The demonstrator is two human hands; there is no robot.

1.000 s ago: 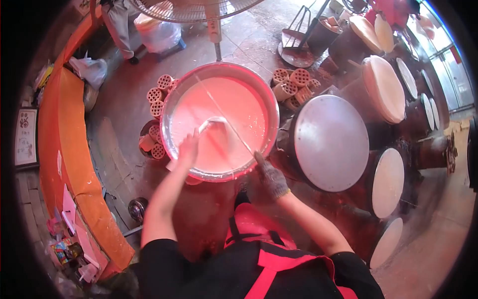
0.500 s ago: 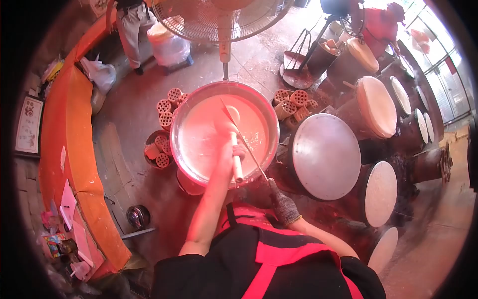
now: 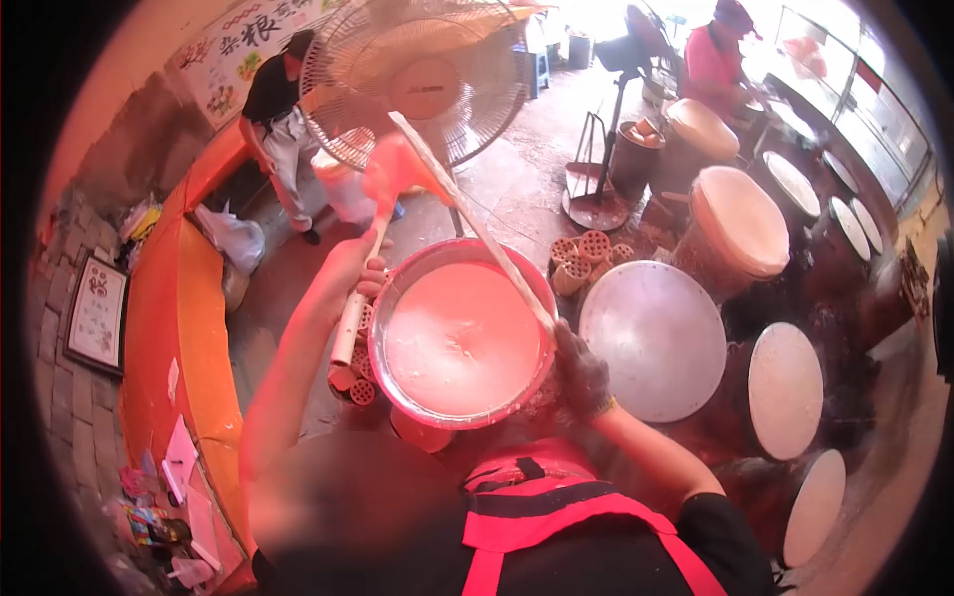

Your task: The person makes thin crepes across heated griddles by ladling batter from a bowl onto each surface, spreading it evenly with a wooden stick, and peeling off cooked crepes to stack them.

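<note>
My left hand [image 3: 360, 270] is closed round the pale handle of a ladle [image 3: 382, 214], raised to the left of a big basin [image 3: 376, 348]. The ladle's bowl is up in front of the fan and looks coated with batter. My right hand [image 3: 582, 375], in a dark knitted glove, grips the lower end of a long thin scraper [image 3: 477, 223] at the basin's right rim. The scraper slants up to the left, and its upper part overlaps the ladle's bowl; whether they touch I cannot tell. Pale batter [image 3: 452, 333], tinted pink by the light, fills much of the basin.
A bare round griddle [image 3: 653, 343] stands right of the basin, near a pale-covered griddle [image 3: 785, 390] and several others. Perforated coal briquettes [image 3: 593, 246] lie beside the basin. A standing fan [image 3: 427, 89] is ahead. Two people [image 3: 273, 109] work farther off; an orange counter [image 3: 174, 338] runs left.
My left hand has lifted the ladle out of the batter, up and to the left. The scraper has risen to the ladle's bowl. The view has tilted upward.
</note>
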